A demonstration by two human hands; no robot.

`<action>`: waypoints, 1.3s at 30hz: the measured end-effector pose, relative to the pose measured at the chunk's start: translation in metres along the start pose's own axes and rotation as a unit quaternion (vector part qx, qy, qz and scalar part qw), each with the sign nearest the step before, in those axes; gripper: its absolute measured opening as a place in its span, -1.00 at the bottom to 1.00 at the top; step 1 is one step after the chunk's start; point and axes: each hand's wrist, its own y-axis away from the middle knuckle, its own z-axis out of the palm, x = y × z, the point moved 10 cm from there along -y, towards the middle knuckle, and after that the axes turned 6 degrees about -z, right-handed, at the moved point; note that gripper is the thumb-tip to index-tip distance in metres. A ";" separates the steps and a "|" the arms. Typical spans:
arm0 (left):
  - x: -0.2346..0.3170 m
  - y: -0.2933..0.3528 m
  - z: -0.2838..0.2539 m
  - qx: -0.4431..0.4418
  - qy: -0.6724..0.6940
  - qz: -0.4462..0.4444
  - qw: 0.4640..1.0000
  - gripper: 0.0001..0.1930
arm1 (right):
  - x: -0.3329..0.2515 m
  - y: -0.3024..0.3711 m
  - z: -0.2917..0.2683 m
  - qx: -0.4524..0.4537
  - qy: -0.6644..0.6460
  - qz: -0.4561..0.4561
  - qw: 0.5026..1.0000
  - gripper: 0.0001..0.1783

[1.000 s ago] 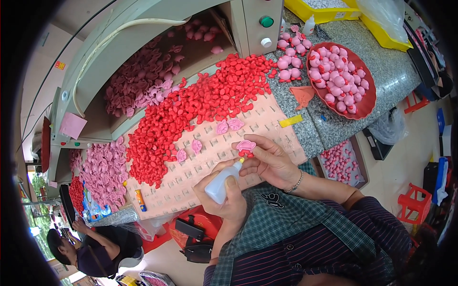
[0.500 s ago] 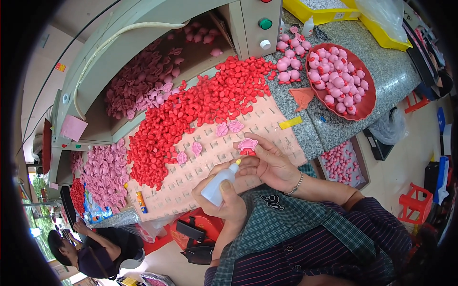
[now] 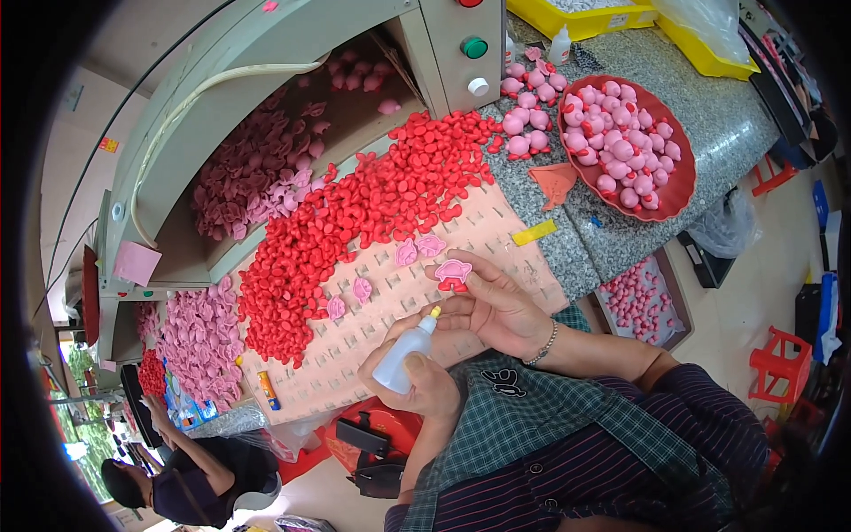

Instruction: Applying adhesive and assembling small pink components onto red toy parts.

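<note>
My left hand (image 3: 424, 383) is wrapped round a translucent squeeze bottle (image 3: 401, 362), its yellow tip tilted up and to the right. In my right hand (image 3: 507, 306) a small pink rubbery piece with red feet (image 3: 453, 273) is pinched between thumb and fingers. The bottle's tip points just below this piece, apart from it. Both hands are over a peach mat (image 3: 479, 235) printed with short grey marks. Several pink shell-like pieces (image 3: 362, 290) lie on the mat. A long heap of red feet pieces (image 3: 355, 208) covers its far side.
A grey machine (image 3: 443, 66) with a wide opening stands behind the heap, pink pieces inside. To its right are a red bowl (image 3: 687, 191) of pink-and-red figures and a white bottle (image 3: 559, 44). Pink pieces (image 3: 199, 332) are piled at left, where a co-worker (image 3: 191, 479) sits.
The view has shifted slightly. My hands keep nearly the same pose, with the bottle and the pink piece still held. The co-worker's arm has moved.
</note>
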 end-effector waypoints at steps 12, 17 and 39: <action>0.008 -0.001 0.005 -0.018 -0.032 0.030 0.999 -0.61 | 0.002 0.001 -0.001 -0.005 0.005 -0.005 1.000 -0.49; 0.008 0.000 0.005 -0.024 -0.033 0.031 0.999 -0.67 | 0.001 0.002 0.000 -0.002 0.009 -0.006 1.000 -0.49; 0.005 0.001 0.005 -0.035 -0.024 0.012 0.999 -0.72 | 0.001 0.001 -0.004 0.007 0.021 -0.018 1.000 -0.50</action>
